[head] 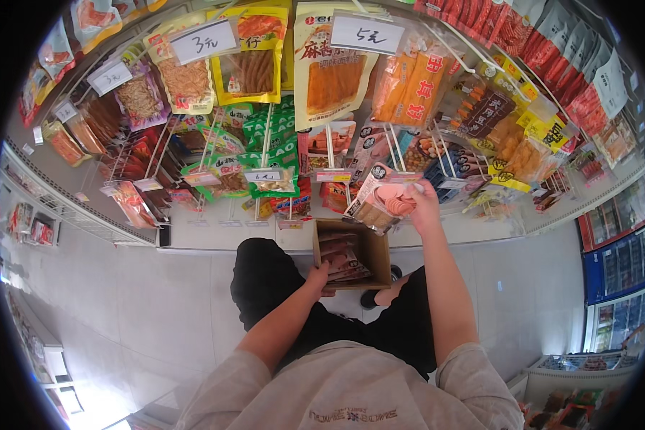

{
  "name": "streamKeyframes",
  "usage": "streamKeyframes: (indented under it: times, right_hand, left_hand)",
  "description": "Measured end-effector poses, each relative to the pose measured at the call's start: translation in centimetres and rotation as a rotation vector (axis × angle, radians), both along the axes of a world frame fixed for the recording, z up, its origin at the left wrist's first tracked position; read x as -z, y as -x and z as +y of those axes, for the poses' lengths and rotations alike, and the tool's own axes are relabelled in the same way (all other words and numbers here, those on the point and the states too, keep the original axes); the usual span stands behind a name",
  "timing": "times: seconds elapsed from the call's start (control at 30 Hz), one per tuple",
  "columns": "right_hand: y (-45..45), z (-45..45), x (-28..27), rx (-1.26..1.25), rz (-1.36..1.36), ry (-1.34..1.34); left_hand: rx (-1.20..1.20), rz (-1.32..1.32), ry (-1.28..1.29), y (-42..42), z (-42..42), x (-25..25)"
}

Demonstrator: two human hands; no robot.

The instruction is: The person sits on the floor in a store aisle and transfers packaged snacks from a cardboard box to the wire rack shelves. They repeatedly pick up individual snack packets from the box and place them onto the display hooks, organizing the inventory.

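My right hand (423, 207) grips the upper right corner of a pink snack packet (382, 200) with round pink slices pictured on it. The packet is tilted and sits at the front end of a display hook, beside a small price tag (406, 177); whether it hangs on the hook cannot be made out. Below it, my left hand (321, 279) holds the left rim of an open cardboard box (377, 263) between my knees. Several similar pink packets (344, 258) lie inside the box, stacked towards its left side. Behind the held packet, like packets (369, 144) hang on the rack.
Wire hooks with hanging snack packets fill the shelf in front, among them green bags (271, 134) and a large cream packet (330, 75). Handwritten price cards (366, 35) stick out above. The white shelf base (226, 228) runs along the floor. Glass-fronted coolers (621, 263) stand at right.
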State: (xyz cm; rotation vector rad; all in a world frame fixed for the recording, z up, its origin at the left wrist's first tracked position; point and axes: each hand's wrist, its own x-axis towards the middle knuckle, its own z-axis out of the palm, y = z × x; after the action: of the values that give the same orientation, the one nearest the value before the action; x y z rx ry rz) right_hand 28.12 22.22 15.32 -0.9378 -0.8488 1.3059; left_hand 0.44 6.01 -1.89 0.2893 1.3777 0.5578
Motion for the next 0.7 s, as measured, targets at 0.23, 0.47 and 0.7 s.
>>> streamKeyframes:
  times: [0.23, 0.47, 0.7]
  right_hand:
    - [1.0, 0.9, -1.9, -0.055, 0.031, 0.006]
    - [1.2, 1.9, -1.7, -0.043, 0.089, -0.008]
    - [0.7, 2.3, 0.0, -0.064, 0.084, 0.000]
  left_hand:
    - [-0.005, -0.012, 0.003, 0.1, 0.0, -0.4]
    - [0.003, -0.002, 0.016, 0.0, 0.1, -0.3]
    - [0.004, -0.025, 0.039, 0.0, 0.2, -0.2]
